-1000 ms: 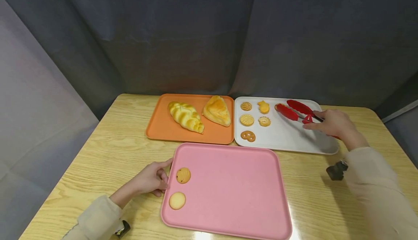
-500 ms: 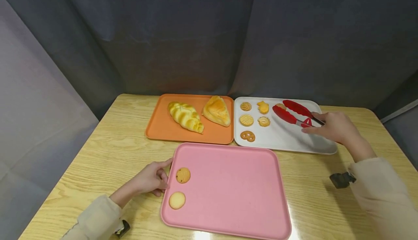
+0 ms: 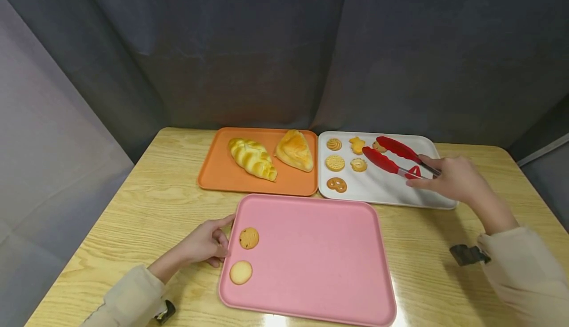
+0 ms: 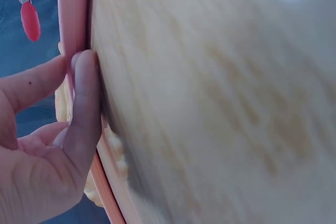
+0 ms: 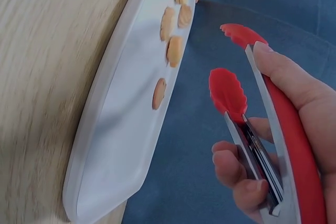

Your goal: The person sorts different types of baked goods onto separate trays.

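Note:
In the head view my right hand (image 3: 451, 176) grips red-tipped metal tongs (image 3: 393, 156) above the right part of the white tray (image 3: 409, 196). The tong heads stand apart on either side of a chip-dotted cookie (image 3: 379, 147); the right wrist view shows nothing clamped between the tongs (image 5: 231, 95) and both heads raised above the tray. My left hand (image 3: 205, 243) holds the left rim of the pink tray (image 3: 311, 267), its fingertips against the edge. On that tray lie a chip-dotted cookie (image 3: 249, 238) and a plain round cookie (image 3: 241, 272).
More cookies sit on the white tray, among them a pretzel-shaped one (image 3: 336, 184) and a star-shaped one (image 3: 357, 145). An orange tray (image 3: 213, 179) at the left carries a braided loaf (image 3: 253, 159) and a triangular pastry (image 3: 295, 151). A dark curtain (image 3: 266, 55) hangs behind the table.
The tongs have shifted left over the white tray, rising a little, and their heads now stand more visibly apart around the cookie. My left hand stays at the pink tray's rim.

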The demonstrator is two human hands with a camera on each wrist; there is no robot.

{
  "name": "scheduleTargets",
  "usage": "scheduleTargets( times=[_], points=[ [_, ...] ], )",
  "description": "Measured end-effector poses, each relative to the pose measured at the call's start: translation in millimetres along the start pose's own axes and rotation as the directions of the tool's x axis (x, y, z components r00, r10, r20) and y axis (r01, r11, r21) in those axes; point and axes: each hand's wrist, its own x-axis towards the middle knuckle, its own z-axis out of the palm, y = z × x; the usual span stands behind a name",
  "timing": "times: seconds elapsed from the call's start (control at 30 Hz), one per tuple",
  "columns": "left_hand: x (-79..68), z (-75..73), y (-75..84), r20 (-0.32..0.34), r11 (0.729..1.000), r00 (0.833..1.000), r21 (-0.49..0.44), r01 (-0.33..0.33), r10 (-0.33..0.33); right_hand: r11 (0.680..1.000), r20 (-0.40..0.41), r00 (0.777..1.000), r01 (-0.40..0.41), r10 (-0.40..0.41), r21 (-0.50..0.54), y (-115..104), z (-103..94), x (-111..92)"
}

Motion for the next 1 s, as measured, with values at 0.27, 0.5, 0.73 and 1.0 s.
scheduleTargets(
  times=[0.27,0.5,0.73,1.0],
  points=[
    [-0.3,-0.9,-1.4,0.011,0.999,1.000,-0.034,-0.007,0.007,0.999,-0.020,0.999,0.050,-0.050,-0.022,-9.1,2.2,-9.3],
    [0.2,-1.6,-1.8,0.015,0.998,1.000,-0.067,-0.011,0.012,0.998,-0.020,0.998,0.058,-0.058,-0.005,-18.0,1.0,-17.6],
    [-1.2,-1.9,-0.6,0.024,0.996,1.000,-0.084,-0.004,0.006,0.991,-0.056,0.989,0.132,-0.133,-0.024,-27.2,0.6,-27.2],
    [-1.7,-1.7,1.6,0.027,0.997,0.999,-0.080,-0.015,0.017,0.980,-0.078,0.977,0.198,-0.198,-0.009,-37.7,10.5,-35.4]
  ],
)
